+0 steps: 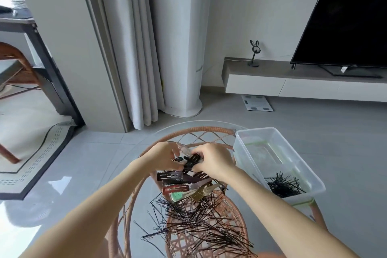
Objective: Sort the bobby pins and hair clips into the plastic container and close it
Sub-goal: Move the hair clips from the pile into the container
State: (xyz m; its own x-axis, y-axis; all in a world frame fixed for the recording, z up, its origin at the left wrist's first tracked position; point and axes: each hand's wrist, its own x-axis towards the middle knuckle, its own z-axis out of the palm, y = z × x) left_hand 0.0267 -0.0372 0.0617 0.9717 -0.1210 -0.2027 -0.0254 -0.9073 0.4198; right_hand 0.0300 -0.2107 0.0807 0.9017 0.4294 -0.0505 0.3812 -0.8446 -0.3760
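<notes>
On the glass-topped rattan table (201, 129), the left hand (163, 156) and right hand (213, 163) both pinch a bunch of black clips (191, 161). More hair clips (184, 182) (brown, red, green, gold) lie just nearer, then loose bobby pins (201, 222). The plastic container (272, 135) stands open at right, with some pins in its near end.

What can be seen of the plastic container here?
The plastic container is a clear, lidless rectangular tub standing upright on the glass table, right of the hands. Black bobby pins heap in its near end; the far end shows none. The left hand and right hand hold hair clips beside it, not touching it.
</notes>
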